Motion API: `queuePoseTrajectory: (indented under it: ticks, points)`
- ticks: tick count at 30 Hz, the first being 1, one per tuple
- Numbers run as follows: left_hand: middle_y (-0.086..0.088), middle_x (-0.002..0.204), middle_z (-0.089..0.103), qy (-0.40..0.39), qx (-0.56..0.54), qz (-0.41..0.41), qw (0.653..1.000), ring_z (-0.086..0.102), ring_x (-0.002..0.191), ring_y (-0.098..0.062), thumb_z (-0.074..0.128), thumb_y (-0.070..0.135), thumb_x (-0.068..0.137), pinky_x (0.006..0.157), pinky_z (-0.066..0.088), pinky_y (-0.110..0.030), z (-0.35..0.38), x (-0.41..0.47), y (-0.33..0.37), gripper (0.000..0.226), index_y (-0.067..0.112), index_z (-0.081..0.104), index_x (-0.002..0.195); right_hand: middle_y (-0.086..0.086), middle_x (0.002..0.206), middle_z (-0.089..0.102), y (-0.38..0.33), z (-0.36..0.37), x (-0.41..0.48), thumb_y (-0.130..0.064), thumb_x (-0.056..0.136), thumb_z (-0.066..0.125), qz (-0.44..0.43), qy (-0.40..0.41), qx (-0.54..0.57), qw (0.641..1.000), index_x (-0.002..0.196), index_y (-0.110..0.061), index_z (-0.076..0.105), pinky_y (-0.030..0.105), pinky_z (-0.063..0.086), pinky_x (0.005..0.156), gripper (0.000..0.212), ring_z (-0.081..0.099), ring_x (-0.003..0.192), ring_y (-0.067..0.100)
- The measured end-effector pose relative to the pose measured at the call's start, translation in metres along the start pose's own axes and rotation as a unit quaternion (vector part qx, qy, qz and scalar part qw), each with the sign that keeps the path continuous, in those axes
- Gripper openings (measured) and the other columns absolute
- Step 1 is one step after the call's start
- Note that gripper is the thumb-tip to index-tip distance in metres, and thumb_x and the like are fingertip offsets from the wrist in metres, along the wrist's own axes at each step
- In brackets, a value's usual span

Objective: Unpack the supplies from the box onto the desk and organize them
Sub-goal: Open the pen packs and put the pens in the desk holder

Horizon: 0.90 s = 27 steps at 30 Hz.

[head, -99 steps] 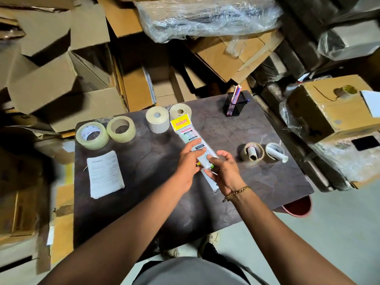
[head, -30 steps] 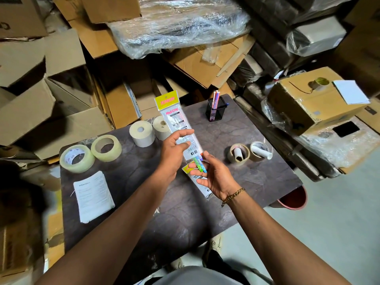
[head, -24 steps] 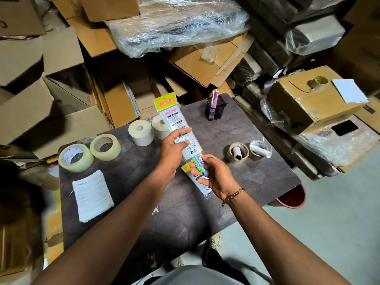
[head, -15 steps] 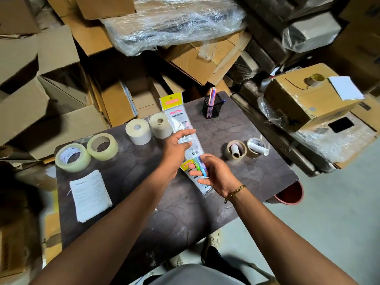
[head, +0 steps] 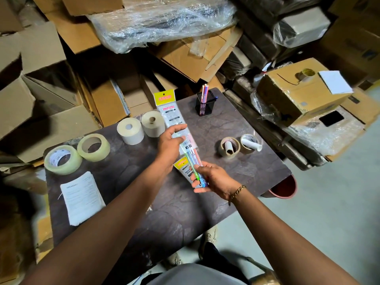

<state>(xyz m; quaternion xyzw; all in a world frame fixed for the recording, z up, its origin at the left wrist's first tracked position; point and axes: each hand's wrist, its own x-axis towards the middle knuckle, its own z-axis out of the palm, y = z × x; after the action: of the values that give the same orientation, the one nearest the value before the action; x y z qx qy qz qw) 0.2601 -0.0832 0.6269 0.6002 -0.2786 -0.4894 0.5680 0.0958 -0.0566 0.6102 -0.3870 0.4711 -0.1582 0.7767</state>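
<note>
Above the middle of the dark desk (head: pixel 216 204) my left hand (head: pixel 170 145) grips a clear pen packet (head: pixel 170 112) with a yellow header, held upright. Several coloured pens (head: pixel 195 164) stick out of the packet's lower end, and my right hand (head: pixel 213 177) holds them by their tips. A second packet (head: pixel 183 165) with a yellow label lies on the desk under my hands. A black mesh pen cup (head: pixel 205 104) with pens in it stands at the desk's far edge.
Two clear tape rolls (head: pixel 61 159) and two white rolls (head: pixel 130 130) line the desk's far left. A paper stack (head: pixel 82 197) lies at the left. Two small tape rolls (head: pixel 229 148) with tubes sit right. Cardboard boxes (head: pixel 298 89) crowd behind and right; a red bucket (head: pixel 284 187) stands beside the desk.
The packet was lifted off the desk and stood upright. My right hand has drawn the coloured pens further out of its lower end, toward me.
</note>
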Motion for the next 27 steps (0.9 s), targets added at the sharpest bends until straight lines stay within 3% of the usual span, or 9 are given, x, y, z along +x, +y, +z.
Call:
queuePoseTrajectory:
  ticks: [4, 10, 16, 20, 22, 24, 27]
  points:
    - [-0.005, 0.119, 0.067, -0.029, 0.02, -0.026, 0.999, 0.067, 0.103, -0.024, 0.053, -0.011, 0.085, 0.094, 0.054, -0.049, 0.011, -0.002, -0.021, 0.044, 0.027, 0.073, 0.093, 0.0, 0.065, 0.059, 0.003, -0.009, 0.001, -0.026, 0.101, 0.049, 0.006, 0.011, -0.018, 1.0, 0.109, -0.02, 0.062, 0.032, 0.06, 0.057, 0.016, 0.053, 0.05, 0.011]
    - [-0.005, 0.12, 0.067, 0.065, 0.011, -0.072, 0.995, 0.067, 0.104, -0.026, 0.053, -0.008, 0.084, 0.091, 0.056, -0.042, 0.004, 0.019, -0.037, 0.041, 0.025, 0.071, 0.1, 0.002, 0.065, 0.046, 0.034, -0.078, -0.026, -0.022, 0.101, 0.047, 0.072, 0.013, -0.02, 0.997, 0.103, -0.016, 0.062, 0.03, 0.055, 0.05, 0.016, 0.04, 0.051, 0.013]
    - [-0.006, 0.107, 0.066, -0.047, 0.072, -0.258, 0.962, 0.061, 0.095, -0.024, 0.057, 0.002, 0.088, 0.087, 0.054, -0.044, 0.03, -0.002, -0.096, 0.027, 0.026, 0.069, 0.091, 0.004, 0.07, 0.048, 0.038, -0.126, -0.032, -0.023, 0.1, 0.046, 0.078, 0.116, 0.015, 0.99, 0.11, -0.012, 0.059, 0.03, 0.052, 0.054, 0.019, 0.046, 0.057, 0.014]
    - [-0.004, 0.108, 0.068, -0.007, 0.094, -0.35, 0.932, 0.062, 0.086, -0.02, 0.064, 0.014, 0.087, 0.074, 0.049, -0.03, 0.042, -0.008, -0.1, 0.023, 0.019, 0.066, 0.109, 0.004, 0.07, 0.05, 0.02, -0.123, -0.021, -0.024, 0.101, 0.044, 0.071, 0.105, -0.011, 0.992, 0.105, -0.015, 0.06, 0.028, 0.052, 0.055, 0.019, 0.047, 0.058, 0.014]
    - [-0.002, 0.095, 0.067, 0.016, 0.102, -0.353, 0.93, 0.06, 0.076, -0.017, 0.065, 0.02, 0.088, 0.07, 0.043, -0.028, 0.043, -0.012, -0.091, 0.02, 0.019, 0.064, 0.107, 0.005, 0.07, 0.051, 0.015, -0.122, -0.014, -0.024, 0.102, 0.044, 0.071, 0.099, -0.007, 0.993, 0.105, -0.014, 0.061, 0.029, 0.052, 0.056, 0.02, 0.048, 0.059, 0.015]
    - [0.0, 0.092, 0.066, 0.031, 0.109, -0.298, 0.948, 0.056, 0.073, -0.012, 0.062, 0.027, 0.09, 0.072, 0.04, -0.03, 0.043, -0.016, -0.08, 0.013, 0.022, 0.063, 0.102, 0.006, 0.071, 0.052, 0.011, -0.119, -0.007, -0.025, 0.101, 0.046, 0.072, 0.085, 0.01, 0.994, 0.108, -0.012, 0.062, 0.029, 0.051, 0.054, 0.022, 0.049, 0.059, 0.016]
    - [-0.001, 0.117, 0.067, 0.017, 0.001, -0.218, 0.976, 0.063, 0.101, -0.018, 0.056, 0.045, 0.092, 0.089, 0.047, -0.04, 0.044, -0.009, -0.065, 0.031, 0.025, 0.062, 0.114, 0.004, 0.067, 0.053, 0.008, -0.105, 0.0, -0.024, 0.1, 0.049, 0.096, 0.027, 0.004, 0.995, 0.102, -0.014, 0.064, 0.025, 0.05, 0.046, 0.019, 0.049, 0.051, 0.014]
